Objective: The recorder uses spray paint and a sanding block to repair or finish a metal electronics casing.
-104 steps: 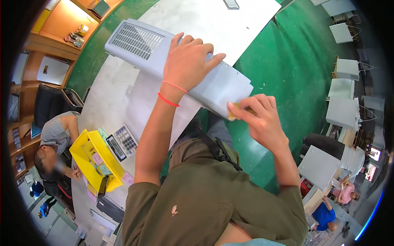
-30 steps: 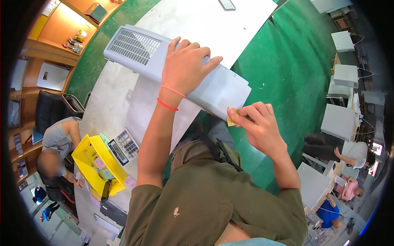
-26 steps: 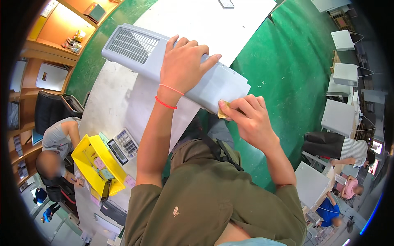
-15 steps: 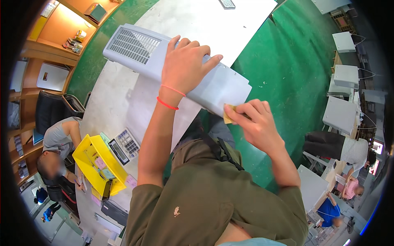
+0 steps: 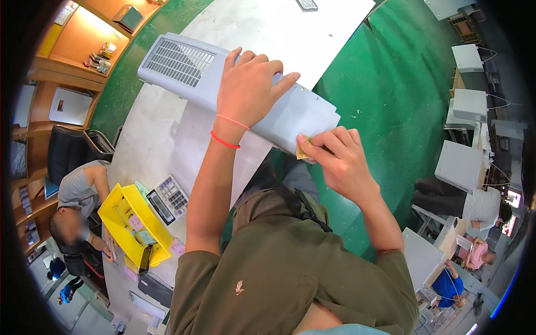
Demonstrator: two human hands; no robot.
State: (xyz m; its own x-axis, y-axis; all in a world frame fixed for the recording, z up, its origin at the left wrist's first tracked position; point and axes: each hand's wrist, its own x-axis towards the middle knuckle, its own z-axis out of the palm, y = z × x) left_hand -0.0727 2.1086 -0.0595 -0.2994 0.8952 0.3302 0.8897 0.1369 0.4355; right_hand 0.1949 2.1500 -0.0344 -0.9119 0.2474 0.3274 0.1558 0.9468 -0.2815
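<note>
A long light-grey casing with a slotted grille at its left end lies slantwise over the white table, its right end jutting past the table edge. My left hand rests across its middle, fingers curled over the far side, and grips it. Two red bands circle that wrist. At the casing's near right corner, my right hand pinches a small folded yellow sheet, possibly sandpaper, between thumb and fingers. The sheet touches the casing's edge there. My fingers hide part of the sheet.
On the white table stand a calculator and a yellow bin with papers. Across from them a seated person leans on the table. Shelves line the left. Grey cabinets and several people are at right beyond the green floor.
My right hand has moved slightly left and up, bringing the yellow sheet against the casing's near corner. The left hand and casing have shifted a little left in view.
</note>
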